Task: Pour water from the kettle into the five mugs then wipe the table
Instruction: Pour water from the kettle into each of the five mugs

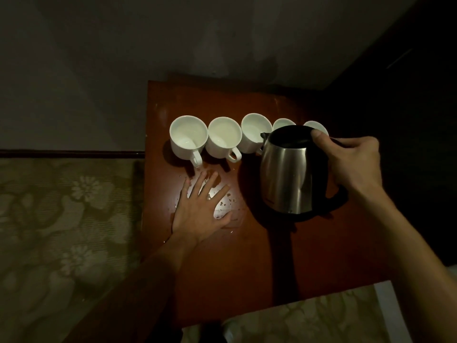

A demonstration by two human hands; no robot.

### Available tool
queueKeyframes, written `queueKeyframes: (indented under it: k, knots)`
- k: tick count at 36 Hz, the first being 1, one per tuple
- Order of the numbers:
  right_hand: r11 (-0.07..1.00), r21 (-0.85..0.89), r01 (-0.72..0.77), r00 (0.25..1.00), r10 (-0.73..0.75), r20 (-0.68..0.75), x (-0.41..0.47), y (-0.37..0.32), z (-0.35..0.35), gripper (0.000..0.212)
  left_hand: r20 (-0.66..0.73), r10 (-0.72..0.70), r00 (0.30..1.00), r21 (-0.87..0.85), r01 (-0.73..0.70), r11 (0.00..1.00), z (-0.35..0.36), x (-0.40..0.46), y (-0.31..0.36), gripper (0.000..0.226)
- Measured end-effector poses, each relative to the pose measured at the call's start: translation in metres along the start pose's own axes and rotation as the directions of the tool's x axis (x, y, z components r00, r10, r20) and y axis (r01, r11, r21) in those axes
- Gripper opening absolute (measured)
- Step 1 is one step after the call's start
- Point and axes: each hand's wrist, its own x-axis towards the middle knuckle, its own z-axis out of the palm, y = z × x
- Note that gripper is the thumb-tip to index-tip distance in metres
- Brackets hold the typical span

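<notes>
Five white ceramic mugs (223,138) stand in a row at mid-frame on the reddish-brown wooden table (247,268); the leftmost three hold some water. The right hand (351,164) grips the stainless-steel kettle (291,169) by its black handle, spout at the third mug. Its small lettering is unreadable. The left hand (200,214) lies flat, fingers spread, on spilled water (222,206).

Looked like a hotel rm or home bedroom, dimly lit. Small glossy red-brown wooden side table (247,256) pushed into a corner vs plain grey wall (123,58). Floral-patterned beige fabric (61,219), prob bedding or upholstery, on left & near edge. Stainless electric kettle (289,174) w/ row of plain white mugs (223,138), typical guest-rm tea setup. Couldn't tell which for sure.
</notes>
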Motion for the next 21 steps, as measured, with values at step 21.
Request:
queueKeyframes:
  k: [21]
  knots:
    - [0.999, 0.037, 0.035, 0.999, -0.036, 0.007, -0.004, 0.004, -0.011, 0.048, 0.002, -0.002, 1.000, -0.007, 0.002, 1.000, -0.003, 0.000, 0.000, 0.071]
